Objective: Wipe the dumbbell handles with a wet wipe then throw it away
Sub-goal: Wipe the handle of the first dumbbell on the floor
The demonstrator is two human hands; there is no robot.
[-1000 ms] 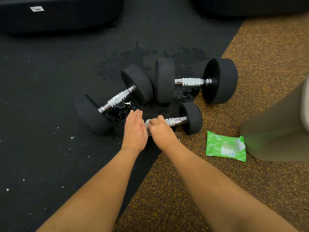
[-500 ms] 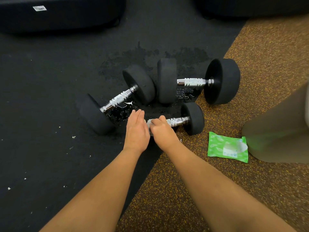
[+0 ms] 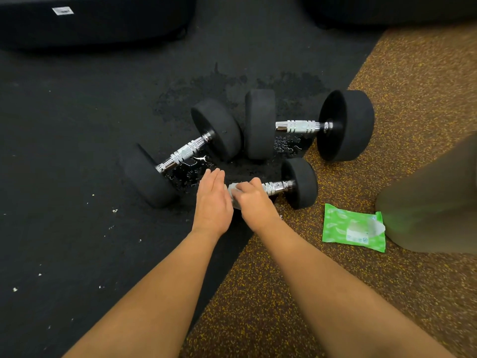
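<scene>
My flat left hand (image 3: 213,200) hides one weight of the small dumbbell (image 3: 300,183); my right hand (image 3: 255,202) clamps a wet wipe (image 3: 233,195) on its handle (image 3: 277,186). Wet black mat (image 3: 77,177), speckled brown floor (image 3: 413,73).

black mat (image 3: 77,177) — wet patch (image 3: 219,83), white specks (image 3: 114,210) | speckled brown floor (image 3: 387,293) | white label (image 3: 62,10) top left

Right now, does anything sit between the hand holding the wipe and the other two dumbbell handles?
Nothing fixed. The right hand grips the wet wipe on the nearest dumbbell's handle; the far handle lies bare and open from above. Only the person's own left hand, held flat, lies toward the left handle.
</scene>
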